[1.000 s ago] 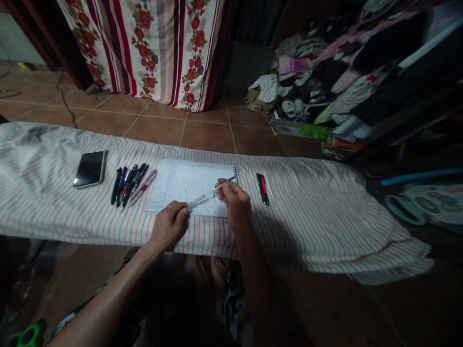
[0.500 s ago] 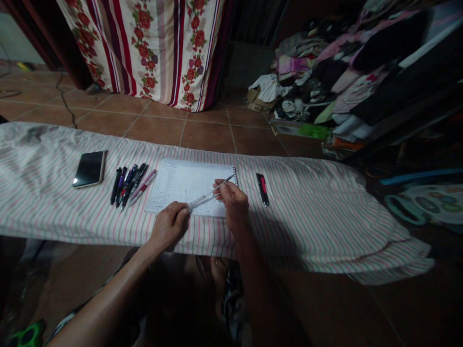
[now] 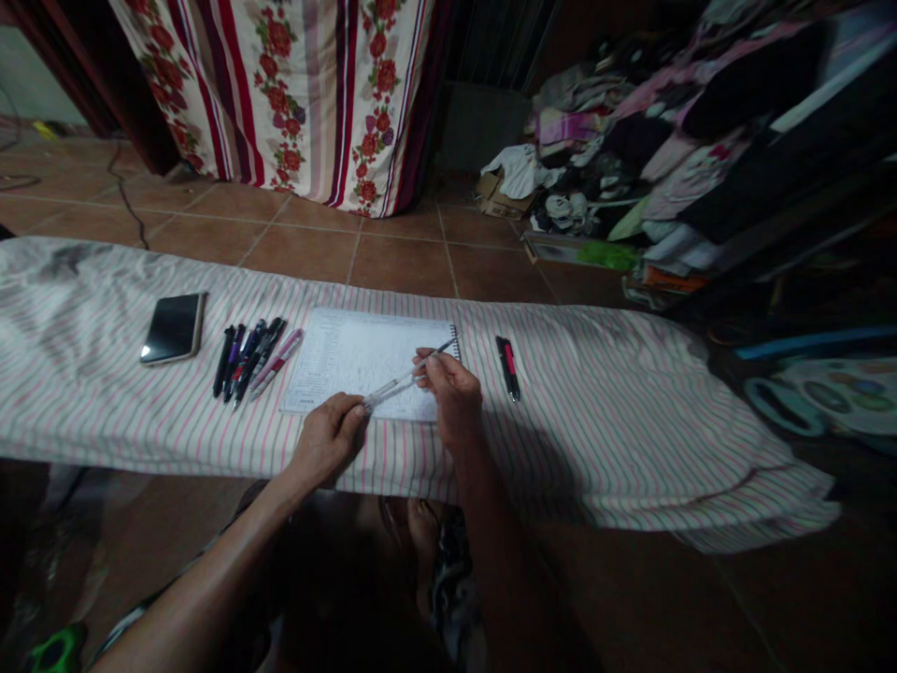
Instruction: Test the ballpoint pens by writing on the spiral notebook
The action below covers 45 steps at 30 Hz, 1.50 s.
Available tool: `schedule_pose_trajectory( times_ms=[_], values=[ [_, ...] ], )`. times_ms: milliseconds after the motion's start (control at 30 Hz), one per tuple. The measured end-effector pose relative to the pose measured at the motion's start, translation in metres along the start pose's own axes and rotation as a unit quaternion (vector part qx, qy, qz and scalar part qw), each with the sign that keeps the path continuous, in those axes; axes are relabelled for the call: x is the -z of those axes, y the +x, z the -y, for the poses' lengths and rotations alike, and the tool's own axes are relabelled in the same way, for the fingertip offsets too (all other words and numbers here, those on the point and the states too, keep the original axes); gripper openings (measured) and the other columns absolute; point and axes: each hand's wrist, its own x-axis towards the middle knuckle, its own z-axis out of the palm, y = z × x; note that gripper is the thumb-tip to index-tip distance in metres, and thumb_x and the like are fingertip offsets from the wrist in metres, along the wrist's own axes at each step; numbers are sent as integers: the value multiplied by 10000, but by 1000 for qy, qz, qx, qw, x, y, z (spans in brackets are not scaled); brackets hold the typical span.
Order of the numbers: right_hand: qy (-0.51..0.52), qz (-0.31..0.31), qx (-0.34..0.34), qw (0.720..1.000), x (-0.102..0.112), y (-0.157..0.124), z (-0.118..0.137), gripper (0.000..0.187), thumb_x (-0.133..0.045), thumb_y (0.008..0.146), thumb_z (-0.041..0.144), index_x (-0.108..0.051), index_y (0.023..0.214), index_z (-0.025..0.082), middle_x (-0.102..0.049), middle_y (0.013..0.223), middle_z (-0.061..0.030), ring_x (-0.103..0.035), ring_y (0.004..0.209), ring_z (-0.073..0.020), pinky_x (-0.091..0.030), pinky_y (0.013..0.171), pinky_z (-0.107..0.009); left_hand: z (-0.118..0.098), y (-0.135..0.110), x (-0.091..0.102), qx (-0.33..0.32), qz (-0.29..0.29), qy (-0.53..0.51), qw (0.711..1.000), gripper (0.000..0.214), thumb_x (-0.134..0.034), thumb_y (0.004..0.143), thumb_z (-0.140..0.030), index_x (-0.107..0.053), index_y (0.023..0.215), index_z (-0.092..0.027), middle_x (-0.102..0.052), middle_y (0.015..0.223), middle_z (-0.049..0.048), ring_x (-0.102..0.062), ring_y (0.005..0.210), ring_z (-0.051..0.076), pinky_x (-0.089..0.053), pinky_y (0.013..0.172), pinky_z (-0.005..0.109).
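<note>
In the head view, my left hand (image 3: 328,436) is closed round the lower end of a clear pen barrel (image 3: 381,392), held slantwise above the notebook's near edge. My right hand (image 3: 455,393) pinches a thin pen refill (image 3: 446,346) in line with that barrel, its dark end pointing up and to the right. Whether the refill's other end sits inside the barrel is too small to tell. Another pale, thin piece shows below my right fingers, its kind unclear. Beneath both hands lies the spiral notebook (image 3: 323,348), its wire binding on the right.
Several pens (image 3: 245,360) lie side by side left of the notebook, with a phone (image 3: 172,327) beyond them. Two pens (image 3: 508,367), black and pink, rest on the right. A striped cloth (image 3: 617,402) covers the bench. Piled clothes (image 3: 589,150) and a floral curtain (image 3: 308,103) stand behind.
</note>
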Motion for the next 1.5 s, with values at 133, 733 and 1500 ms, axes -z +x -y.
schedule_pose_trajectory(
  times_ms=[133, 733, 1500],
  values=[
    [-4, 7, 0, 1000, 1, 0, 1, 262, -561, 734, 380, -664, 864, 177, -672, 801, -43, -586, 673, -128, -465, 585, -261, 1, 0, 1, 0, 6, -3, 1000, 303, -383, 870, -363, -622, 911, -181, -641, 813, 45, -597, 807, 186, -461, 753, 314],
    [23, -1, 5, 1000, 1, -2, 6, 248, -614, 691, 333, -631, 876, 167, -680, 763, -35, -608, 655, -135, -458, 564, -260, 2, -3, 1, 28, 12, -108, 994, 376, -452, 837, -369, -606, 1075, -122, -687, 845, 64, -625, 773, 177, -481, 730, 287],
    [-87, 129, 8, 988, -7, -10, 1, 254, -560, 733, 336, -652, 904, 172, -704, 838, -56, -645, 725, -162, -469, 549, -237, -6, -5, -6, 168, 35, -417, 892, 363, -635, 709, -448, -605, 903, -143, -564, 620, -17, -498, 507, 77, -393, 485, 190]
  ],
)
